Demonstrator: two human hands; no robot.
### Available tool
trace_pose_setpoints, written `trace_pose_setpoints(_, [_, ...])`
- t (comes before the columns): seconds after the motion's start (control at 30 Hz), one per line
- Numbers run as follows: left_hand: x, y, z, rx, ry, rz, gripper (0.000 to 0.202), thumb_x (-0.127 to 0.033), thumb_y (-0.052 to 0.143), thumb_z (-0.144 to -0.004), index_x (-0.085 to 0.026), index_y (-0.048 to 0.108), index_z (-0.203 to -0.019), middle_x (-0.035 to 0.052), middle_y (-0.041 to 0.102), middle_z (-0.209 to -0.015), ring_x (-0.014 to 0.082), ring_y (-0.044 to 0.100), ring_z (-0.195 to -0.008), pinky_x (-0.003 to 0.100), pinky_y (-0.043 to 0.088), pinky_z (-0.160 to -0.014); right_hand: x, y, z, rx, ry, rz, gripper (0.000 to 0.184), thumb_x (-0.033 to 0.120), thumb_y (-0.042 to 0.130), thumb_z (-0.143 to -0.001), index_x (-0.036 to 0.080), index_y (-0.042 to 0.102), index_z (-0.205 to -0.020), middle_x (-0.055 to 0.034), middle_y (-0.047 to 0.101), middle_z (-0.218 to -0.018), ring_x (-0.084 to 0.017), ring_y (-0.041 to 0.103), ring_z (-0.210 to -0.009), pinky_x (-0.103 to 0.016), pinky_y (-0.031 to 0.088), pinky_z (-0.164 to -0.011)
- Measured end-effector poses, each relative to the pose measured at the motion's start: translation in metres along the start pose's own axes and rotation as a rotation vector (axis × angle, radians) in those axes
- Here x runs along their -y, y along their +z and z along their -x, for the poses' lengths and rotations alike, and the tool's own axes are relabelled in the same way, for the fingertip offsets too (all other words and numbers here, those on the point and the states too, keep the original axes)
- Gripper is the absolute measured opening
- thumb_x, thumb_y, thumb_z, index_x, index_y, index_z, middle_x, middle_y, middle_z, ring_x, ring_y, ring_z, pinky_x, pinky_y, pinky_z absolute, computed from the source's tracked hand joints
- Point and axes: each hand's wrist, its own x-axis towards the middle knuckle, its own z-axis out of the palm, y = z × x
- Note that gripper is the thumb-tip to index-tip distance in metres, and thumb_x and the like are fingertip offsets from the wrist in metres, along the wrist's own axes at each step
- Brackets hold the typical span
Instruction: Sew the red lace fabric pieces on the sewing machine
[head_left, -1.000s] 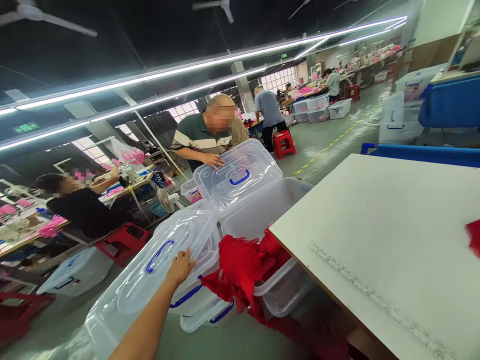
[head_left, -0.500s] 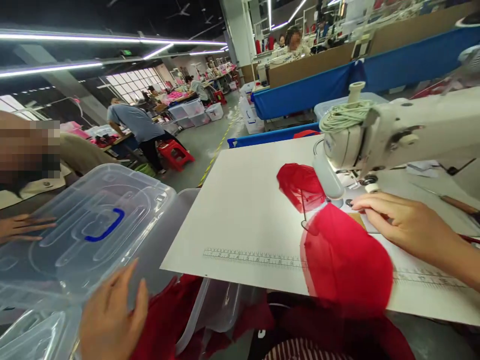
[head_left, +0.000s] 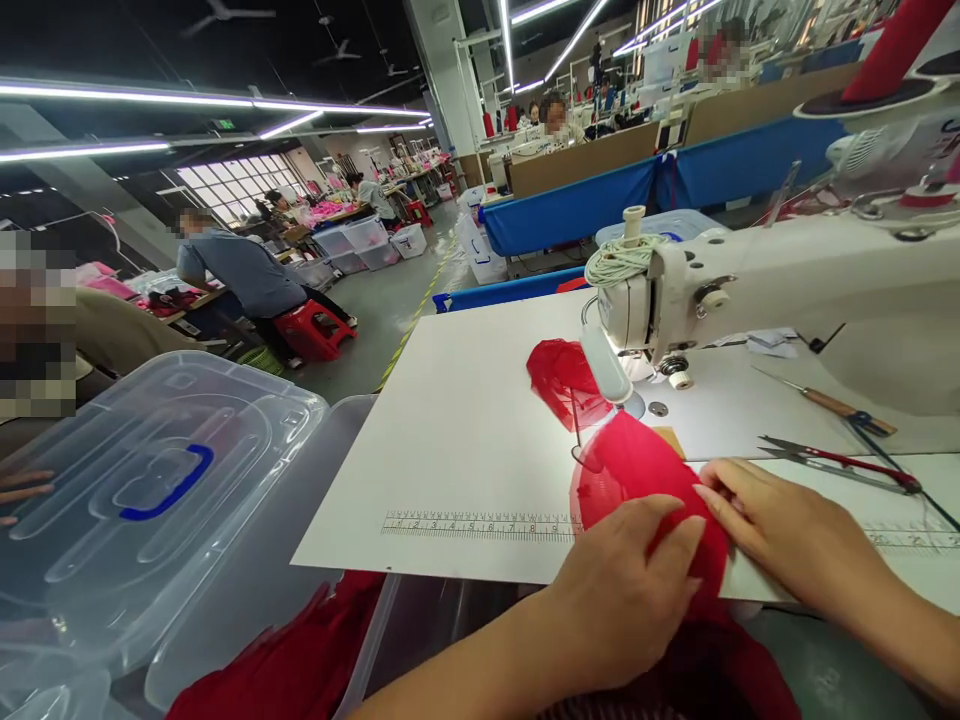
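Both hands lie flat on a red, rounded piece of mesh fabric point(head_left: 645, 480) at the near edge of the white bench point(head_left: 465, 440). The left hand point(head_left: 622, 590) has its fingers spread loosely over the cloth's near side, and the right hand point(head_left: 780, 535) presses its fingertips on the cloth's right edge; neither is closed around it, more pinning and smoothing it, I would say, so that it sits level just in front of the needle of the white sewing machine point(head_left: 750, 280). A second, smaller red mesh piece point(head_left: 562, 380) lies beyond the needle, seemingly joined by thread. A wooden-handled tool point(head_left: 832, 405) and a pair of red-handled snips point(head_left: 840, 460) rest to the right, within easy reach.

Left of the bench stands a clear plastic storage box point(head_left: 247, 600) with red cloth point(head_left: 292, 665) heaped in it. A clear lid with a blue handle point(head_left: 150, 480) lies tilted over it, and another person's fingers point(head_left: 22, 490) touch its far edge.
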Motion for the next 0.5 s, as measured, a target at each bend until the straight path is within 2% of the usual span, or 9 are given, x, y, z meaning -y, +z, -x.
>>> trace_pose_setpoints(0.1, [0.007, 0.013, 0.0, 0.096, -0.107, -0.116, 0.055, -0.034, 0.049, -0.104, -0.001, 0.046, -0.148, 0.0253, 0.052, -0.148, 0.0353, 0.053, -0.137, 0.052, 0.048, -0.114, 0.007, -0.001, -0.006, 0.127, 0.105, -0.428, 0.05, 0.074, 0.05, -0.086, 0.025, 0.061, -0.079, -0.003, 0.063, -0.067, -0.021, 0.056, -0.059, -0.032, 0.044, -0.056])
trace_pose_setpoints(0.17, [0.011, 0.017, 0.007, 0.122, -0.21, -0.282, 0.055, -0.029, 0.052, -0.1, -0.001, 0.046, -0.147, 0.0269, 0.05, -0.15, 0.0407, 0.048, -0.141, 0.063, 0.041, -0.117, 0.015, -0.005, -0.01, 0.194, 0.244, -0.739, 0.056, 0.08, 0.061, -0.079, 0.024, 0.061, -0.08, -0.0031, 0.064, -0.068, -0.02, 0.057, -0.063, -0.032, 0.05, -0.061])
trace_pose_setpoints(0.23, [0.01, 0.015, 0.014, 0.059, -0.268, -0.419, 0.053, -0.017, 0.05, -0.095, 0.001, 0.049, -0.144, 0.0297, 0.05, -0.149, 0.0445, 0.045, -0.142, 0.07, 0.036, -0.116, 0.026, -0.01, -0.013, 0.193, 0.365, -0.959, 0.059, 0.079, 0.075, -0.067, 0.023, 0.061, -0.079, -0.0034, 0.066, -0.071, -0.02, 0.059, -0.067, -0.031, 0.052, -0.063])
trace_pose_setpoints(0.3, [0.005, 0.011, 0.016, -0.058, -0.226, -0.404, 0.051, -0.007, 0.043, -0.092, 0.0, 0.05, -0.142, 0.0285, 0.055, -0.142, 0.0397, 0.052, -0.135, 0.064, 0.043, -0.113, 0.038, -0.013, -0.015, 0.178, 0.438, -1.071, 0.06, 0.074, 0.084, -0.06, 0.022, 0.061, -0.078, -0.0027, 0.065, -0.07, -0.02, 0.059, -0.066, -0.031, 0.052, -0.062])
trace_pose_setpoints(0.37, [-0.002, 0.007, 0.012, -0.126, -0.175, -0.221, 0.044, -0.009, 0.04, -0.093, -0.004, 0.056, -0.134, 0.0223, 0.064, -0.126, 0.0304, 0.063, -0.115, 0.049, 0.056, -0.1, 0.048, -0.012, -0.015, 0.216, 0.458, -1.113, 0.059, 0.072, 0.085, -0.059, 0.022, 0.061, -0.078, -0.0023, 0.064, -0.069, -0.018, 0.057, -0.061, -0.029, 0.051, -0.057])
trace_pose_setpoints(0.43, [-0.008, 0.007, 0.002, -0.108, -0.215, -0.036, 0.029, -0.025, 0.049, -0.097, -0.009, 0.064, -0.116, 0.0154, 0.068, -0.103, 0.0261, 0.065, -0.091, 0.041, 0.061, -0.081, 0.056, -0.009, -0.014, 0.254, 0.419, -1.098, 0.058, 0.073, 0.083, -0.063, 0.021, 0.062, -0.081, -0.0019, 0.063, -0.065, -0.016, 0.055, -0.056, -0.027, 0.048, -0.053])
trace_pose_setpoints(0.5, [-0.009, 0.012, -0.01, -0.064, -0.34, 0.03, 0.028, -0.04, 0.063, -0.092, -0.013, 0.066, -0.097, 0.0112, 0.066, -0.085, 0.025, 0.062, -0.076, 0.039, 0.058, -0.069, 0.06, -0.006, -0.015, 0.255, 0.348, -1.046, 0.059, 0.074, 0.081, -0.065, 0.021, 0.063, -0.082, -0.001, 0.06, -0.061, -0.015, 0.052, -0.054, -0.026, 0.047, -0.051])
